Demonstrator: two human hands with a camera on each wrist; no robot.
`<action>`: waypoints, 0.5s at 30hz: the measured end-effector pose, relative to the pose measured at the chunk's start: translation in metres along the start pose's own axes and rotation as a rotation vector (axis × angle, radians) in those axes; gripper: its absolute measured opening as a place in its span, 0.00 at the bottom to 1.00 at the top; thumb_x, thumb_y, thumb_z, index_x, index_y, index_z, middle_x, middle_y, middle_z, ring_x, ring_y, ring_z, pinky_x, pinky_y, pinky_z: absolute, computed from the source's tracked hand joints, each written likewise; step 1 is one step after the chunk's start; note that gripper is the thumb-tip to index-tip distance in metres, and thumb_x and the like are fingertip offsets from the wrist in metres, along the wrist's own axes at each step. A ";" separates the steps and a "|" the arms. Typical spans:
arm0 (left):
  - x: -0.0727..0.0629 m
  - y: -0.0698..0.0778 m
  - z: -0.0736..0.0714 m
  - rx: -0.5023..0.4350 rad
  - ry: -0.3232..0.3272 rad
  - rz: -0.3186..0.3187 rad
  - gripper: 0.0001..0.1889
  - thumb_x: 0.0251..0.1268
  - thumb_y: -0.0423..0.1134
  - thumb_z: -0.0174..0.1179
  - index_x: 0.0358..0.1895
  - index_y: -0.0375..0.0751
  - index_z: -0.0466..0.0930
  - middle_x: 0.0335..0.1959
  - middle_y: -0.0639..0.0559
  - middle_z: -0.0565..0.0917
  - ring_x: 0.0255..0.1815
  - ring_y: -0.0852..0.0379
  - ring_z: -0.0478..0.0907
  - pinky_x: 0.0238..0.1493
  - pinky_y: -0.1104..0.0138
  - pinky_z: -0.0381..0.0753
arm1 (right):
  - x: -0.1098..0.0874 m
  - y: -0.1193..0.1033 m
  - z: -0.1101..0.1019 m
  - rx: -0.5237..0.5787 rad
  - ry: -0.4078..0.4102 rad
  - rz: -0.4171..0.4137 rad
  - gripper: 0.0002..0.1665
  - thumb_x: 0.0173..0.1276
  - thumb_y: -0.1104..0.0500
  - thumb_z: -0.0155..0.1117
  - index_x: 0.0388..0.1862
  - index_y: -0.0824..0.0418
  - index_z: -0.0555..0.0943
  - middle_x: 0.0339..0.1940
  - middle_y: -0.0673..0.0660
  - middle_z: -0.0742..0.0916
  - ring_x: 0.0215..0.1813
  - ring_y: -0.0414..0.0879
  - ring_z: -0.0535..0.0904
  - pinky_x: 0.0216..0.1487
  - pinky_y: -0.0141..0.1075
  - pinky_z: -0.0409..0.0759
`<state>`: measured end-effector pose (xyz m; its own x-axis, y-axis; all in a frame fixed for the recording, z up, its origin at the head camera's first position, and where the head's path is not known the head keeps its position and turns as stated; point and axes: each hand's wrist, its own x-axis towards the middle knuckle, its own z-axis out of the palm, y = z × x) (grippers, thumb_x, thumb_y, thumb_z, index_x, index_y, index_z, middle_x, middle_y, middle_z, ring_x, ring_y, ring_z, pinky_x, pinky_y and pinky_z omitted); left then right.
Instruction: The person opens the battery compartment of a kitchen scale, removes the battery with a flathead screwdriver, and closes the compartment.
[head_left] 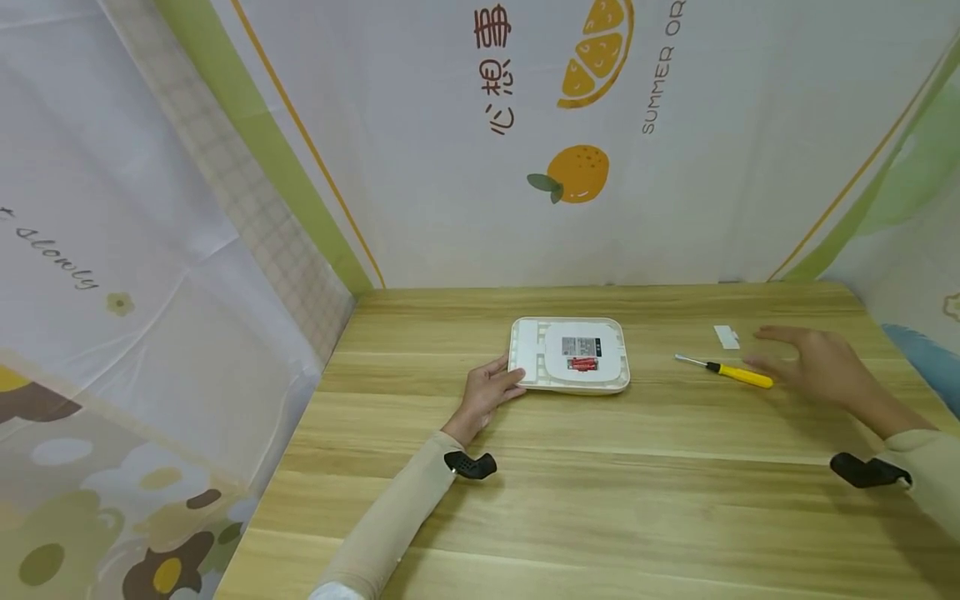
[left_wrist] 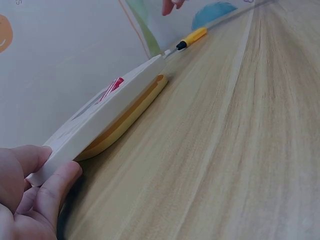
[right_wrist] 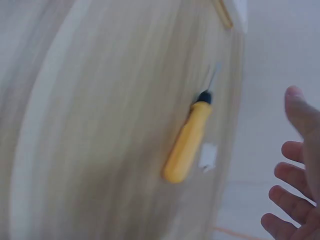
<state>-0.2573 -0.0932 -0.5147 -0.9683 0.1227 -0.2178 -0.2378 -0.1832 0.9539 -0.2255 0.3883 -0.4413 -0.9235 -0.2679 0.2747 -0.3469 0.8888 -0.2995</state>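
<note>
A flat white device (head_left: 534, 350) with rounded corners lies underside up, showing a printed label and red batteries (head_left: 582, 364) in an uncovered compartment. My left hand (head_left: 487, 392) pinches its near left corner, thumb on top and fingers below. In the left wrist view, a yellowish rounded part (left_wrist: 125, 120) shows under the white body. My right hand (head_left: 821, 367) hovers with spread fingers, holding nothing. Closest to it are a screwdriver (head_left: 742, 375) with a yellow handle and a small white battery cover (head_left: 726, 337) with a tab, both lying on the table.
The wood-grain table (head_left: 570, 508) meets a white printed cloth (head_left: 450, 208) along its far edge. More patterned cloth (head_left: 187, 350) hangs at the left. Something blue (head_left: 922, 358) shows beyond the right edge.
</note>
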 end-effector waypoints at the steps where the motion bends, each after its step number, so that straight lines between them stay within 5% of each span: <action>1: 0.000 0.000 0.000 0.002 0.000 0.003 0.30 0.72 0.26 0.61 0.75 0.27 0.64 0.66 0.27 0.75 0.33 0.61 0.81 0.54 0.62 0.89 | 0.003 -0.004 -0.002 -0.009 0.008 -0.020 0.34 0.68 0.48 0.73 0.61 0.73 0.80 0.59 0.78 0.81 0.16 0.42 0.64 0.17 0.33 0.65; 4: 0.002 0.001 0.000 0.002 0.000 0.007 0.30 0.72 0.26 0.61 0.74 0.28 0.64 0.66 0.27 0.75 0.34 0.61 0.81 0.54 0.62 0.89 | 0.012 -0.017 -0.011 -0.025 -0.019 -0.049 0.38 0.68 0.46 0.72 0.66 0.71 0.78 0.65 0.77 0.78 0.22 0.50 0.78 0.19 0.37 0.72; 6: 0.002 0.002 0.000 0.000 0.001 0.009 0.30 0.72 0.26 0.61 0.74 0.28 0.64 0.66 0.28 0.76 0.34 0.61 0.81 0.54 0.62 0.89 | 0.018 -0.028 -0.016 -0.022 -0.067 -0.055 0.42 0.69 0.44 0.71 0.71 0.69 0.74 0.70 0.75 0.75 0.39 0.64 0.84 0.30 0.48 0.83; 10: 0.001 0.002 0.000 -0.003 0.001 0.008 0.30 0.72 0.26 0.61 0.74 0.28 0.64 0.66 0.27 0.75 0.34 0.61 0.82 0.54 0.62 0.89 | 0.029 -0.050 -0.020 0.014 -0.134 -0.079 0.45 0.68 0.43 0.71 0.76 0.64 0.70 0.75 0.73 0.71 0.64 0.76 0.73 0.51 0.70 0.79; 15: 0.000 0.001 0.000 0.007 -0.001 0.008 0.30 0.72 0.26 0.61 0.74 0.27 0.63 0.67 0.28 0.75 0.34 0.62 0.82 0.54 0.62 0.89 | 0.041 -0.067 -0.011 0.025 -0.139 -0.153 0.43 0.67 0.43 0.72 0.73 0.64 0.73 0.73 0.72 0.74 0.68 0.74 0.72 0.59 0.70 0.77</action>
<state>-0.2570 -0.0937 -0.5139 -0.9700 0.1226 -0.2099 -0.2295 -0.1773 0.9570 -0.2379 0.3215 -0.3999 -0.8730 -0.4489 0.1909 -0.4869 0.8249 -0.2872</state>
